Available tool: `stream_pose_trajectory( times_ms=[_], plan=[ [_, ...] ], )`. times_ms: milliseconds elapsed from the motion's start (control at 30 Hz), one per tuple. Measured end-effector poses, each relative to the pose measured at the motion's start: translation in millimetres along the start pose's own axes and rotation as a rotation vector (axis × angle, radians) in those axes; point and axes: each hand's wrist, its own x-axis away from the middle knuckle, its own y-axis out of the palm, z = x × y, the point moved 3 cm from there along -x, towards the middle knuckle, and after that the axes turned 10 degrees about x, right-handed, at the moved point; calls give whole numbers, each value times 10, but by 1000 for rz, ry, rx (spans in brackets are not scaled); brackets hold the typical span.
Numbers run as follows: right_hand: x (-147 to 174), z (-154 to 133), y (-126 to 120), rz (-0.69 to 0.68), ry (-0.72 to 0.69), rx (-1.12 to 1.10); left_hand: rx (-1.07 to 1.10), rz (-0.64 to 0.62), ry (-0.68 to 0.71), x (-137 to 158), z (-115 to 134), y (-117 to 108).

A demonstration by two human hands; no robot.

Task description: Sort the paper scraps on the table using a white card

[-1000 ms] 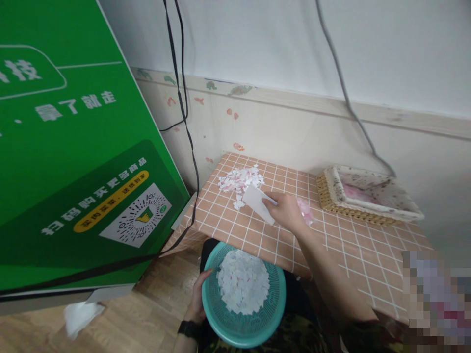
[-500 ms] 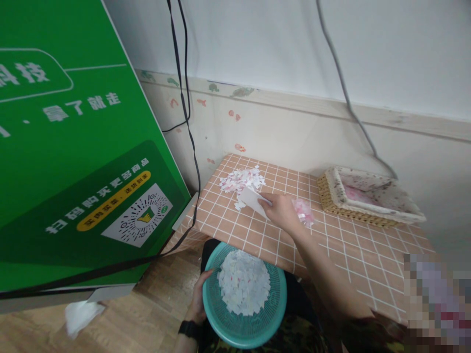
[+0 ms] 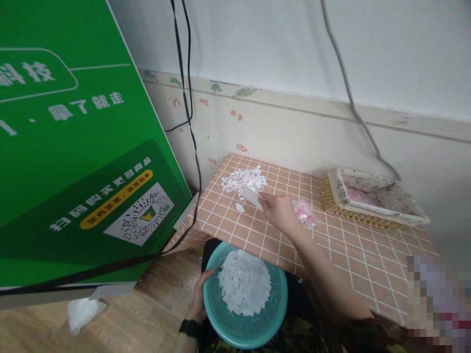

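Note:
My left hand [image 3: 201,292] grips the rim of a round green plastic basket [image 3: 246,339] that rests on my lap below the table edge. White paper scraps [image 3: 245,282], with a few red specks, lie in the basket. Over the table, my right hand [image 3: 276,210] is closed on a flat white card [image 3: 252,197], its far edge near a pile of white and pink paper scraps [image 3: 243,179]. One loose white scrap [image 3: 240,208] lies just left of the card. Pinkish, clear-looking pieces [image 3: 304,213] sit behind my right wrist.
A brown checked cloth covers the table [image 3: 331,264]. At its right back stands a cloth-lined wicker basket [image 3: 371,215] with pink contents. A green printed panel [image 3: 73,162] rises at left, with black cords [image 3: 194,147] hanging beside it. A white bag [image 3: 84,314] lies on the floor.
The card in my right hand has tilted and moved slightly up against the scrap pile, leaving the loose scrap more exposed. My left hand still holds the green basket. The view has shifted a little.

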Motion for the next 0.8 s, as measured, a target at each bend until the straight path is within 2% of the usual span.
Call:
stream_pose_trajectory(
  times_ms=[233, 400, 633, 800],
  plan=[
    [38, 16, -28, 5, -115, -29, 8, 11, 25, 12, 13, 11],
    [-54, 19, 20, 52, -88, 24, 0, 7, 43, 11, 15, 21],
    [-149, -30, 29, 63, -141, 74, 23, 50, 19, 18, 9, 5],
    [-164, -56, -15, 46, -174, 74, 15, 35, 28, 7, 12, -6]
  ],
)
